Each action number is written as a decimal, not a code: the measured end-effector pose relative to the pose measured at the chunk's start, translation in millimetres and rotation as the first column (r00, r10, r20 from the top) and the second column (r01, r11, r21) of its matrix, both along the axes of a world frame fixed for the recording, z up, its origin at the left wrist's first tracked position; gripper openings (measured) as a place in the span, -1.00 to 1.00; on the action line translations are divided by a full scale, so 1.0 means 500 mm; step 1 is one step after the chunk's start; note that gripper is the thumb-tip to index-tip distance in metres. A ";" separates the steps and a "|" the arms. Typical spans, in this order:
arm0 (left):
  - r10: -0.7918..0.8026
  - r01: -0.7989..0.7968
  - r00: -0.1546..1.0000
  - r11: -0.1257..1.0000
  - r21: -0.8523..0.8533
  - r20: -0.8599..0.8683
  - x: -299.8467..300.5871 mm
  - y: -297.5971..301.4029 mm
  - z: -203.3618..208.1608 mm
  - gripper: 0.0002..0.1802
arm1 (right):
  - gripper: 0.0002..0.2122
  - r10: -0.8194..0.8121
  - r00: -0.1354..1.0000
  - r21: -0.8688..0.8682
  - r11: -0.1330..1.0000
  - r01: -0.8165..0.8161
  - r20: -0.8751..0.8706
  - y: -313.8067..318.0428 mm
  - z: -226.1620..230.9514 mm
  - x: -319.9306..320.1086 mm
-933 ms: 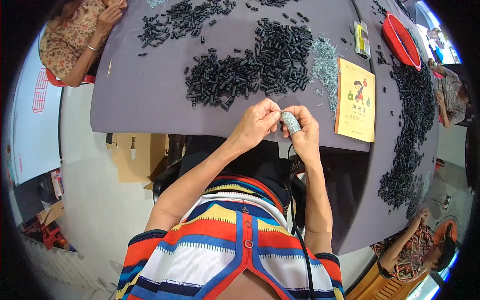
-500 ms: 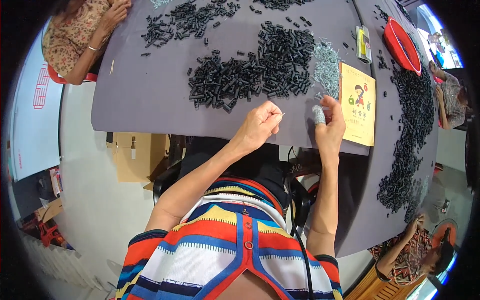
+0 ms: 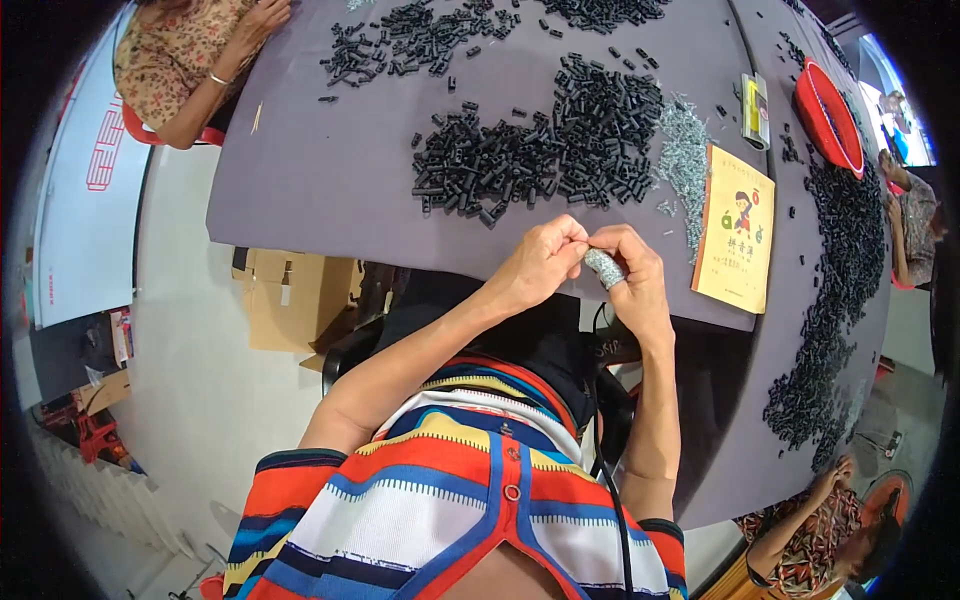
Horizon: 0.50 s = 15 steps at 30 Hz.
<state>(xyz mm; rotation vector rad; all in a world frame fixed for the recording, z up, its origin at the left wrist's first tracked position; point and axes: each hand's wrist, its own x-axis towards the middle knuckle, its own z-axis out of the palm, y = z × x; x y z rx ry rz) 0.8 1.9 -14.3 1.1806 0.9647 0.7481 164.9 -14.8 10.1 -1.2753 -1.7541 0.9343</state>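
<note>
My left hand [image 3: 545, 262] and my right hand [image 3: 640, 285] meet at the fingertips just above the table's near edge. Both are closed in a pinch, and whatever lies between the fingers is too small to make out. A silvery grey wrap [image 3: 604, 267] covers the thumb of my right hand. Just beyond my hands lies a heap of small black plastic tube-like pieces [image 3: 490, 165], joined to a taller heap [image 3: 610, 130]. To their right is a pile of small silver screw-like metal pieces [image 3: 684, 150].
A yellow booklet [image 3: 735, 235] lies right of the metal pieces, with a yellow-and-clear case [image 3: 755, 112] beyond it. A red basket [image 3: 829, 118] and more black pieces [image 3: 820, 300] lie farther right. People sit at far left and right. A cardboard box [image 3: 300, 300] stands below the table.
My right hand has moved left from beside the metal pieces to my left hand, its spread fingers now closed. My left hand stays pinched. The whole view has shifted slightly.
</note>
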 end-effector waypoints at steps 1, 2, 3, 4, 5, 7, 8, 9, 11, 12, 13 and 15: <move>0.002 -0.002 1.000 1.000 0.000 -0.003 -0.001 -0.002 0.003 -0.91 | -0.72 0.002 1.000 0.000 1.000 -0.002 -0.003 0.000 -0.003 -0.001; 0.008 -0.008 1.000 1.000 -0.005 -0.016 -0.002 -0.006 0.006 -0.91 | -0.73 -0.001 1.000 0.020 1.000 0.001 -0.017 -0.001 -0.009 -0.002; 0.013 -0.013 1.000 1.000 -0.009 -0.028 -0.003 -0.006 0.008 -0.91 | -0.73 -0.006 1.000 0.042 0.999 0.007 -0.031 0.000 -0.015 -0.003; 0.012 -0.013 0.999 1.000 -0.007 -0.029 -0.006 -0.004 0.007 -0.91 | -0.73 -0.006 0.999 0.043 0.999 0.007 -0.032 -0.001 -0.020 -0.004; 0.058 -0.055 0.996 0.997 0.046 -0.064 -0.011 -0.003 0.007 -0.91 | -0.76 -0.046 0.997 0.010 0.999 0.047 -0.069 -0.003 -0.024 -0.004; 0.104 -0.094 0.990 0.991 0.097 -0.096 -0.014 -0.002 0.008 -0.90 | -0.78 -0.089 0.990 -0.028 0.996 0.087 -0.105 -0.012 -0.028 -0.005; 0.192 -0.120 0.953 0.950 0.289 -0.235 -0.015 0.005 0.012 -0.88 | -0.80 -0.131 0.976 -0.074 0.990 0.119 -0.173 -0.015 -0.029 -0.006; 0.297 -0.107 0.889 0.875 0.472 -0.348 -0.014 0.015 0.017 -0.86 | -0.82 -0.177 0.955 -0.121 0.981 0.151 -0.237 -0.016 -0.031 -0.005; 0.244 -0.013 0.835 0.905 0.425 -0.493 -0.008 0.037 0.037 -0.83 | -0.83 -0.196 0.949 -0.140 0.976 0.165 -0.248 -0.016 -0.035 -0.001; 0.305 0.014 0.799 0.853 0.522 -0.519 0.000 0.047 0.033 -0.84 | -0.84 -0.208 0.943 -0.160 0.972 0.171 -0.260 -0.017 -0.037 0.000; 0.367 0.048 0.761 0.791 0.610 -0.535 0.005 0.055 0.029 -0.84 | -0.84 -0.210 0.942 -0.160 0.972 0.173 -0.262 -0.018 -0.040 -0.001; 0.366 0.072 0.738 0.793 0.605 -0.567 0.010 0.060 0.022 -0.86 | -0.83 -0.199 0.949 -0.113 0.978 0.176 -0.245 -0.019 -0.045 -0.004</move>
